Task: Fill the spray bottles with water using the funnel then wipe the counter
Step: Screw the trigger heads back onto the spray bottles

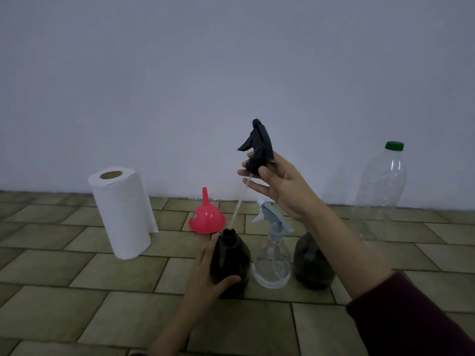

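Observation:
A dark spray bottle [231, 258] stands on the tiled counter [77, 299] with its neck uncovered, and my left hand [205, 273] grips its body. My right hand [280, 183] holds the black spray head [258, 147] up above it; the head's clear dip tube [240, 201] slants down, its tip at the bottle's mouth. To the right stand a clear spray bottle [272, 263] with a pale blue head and a second dark bottle [312, 265], partly behind my right forearm. A red funnel [207, 218] rests upside down behind the bottles.
A paper towel roll [122, 211] stands upright at the left. A large clear plastic bottle [380, 191] with a green cap stands at the back right against the plain wall [231, 73].

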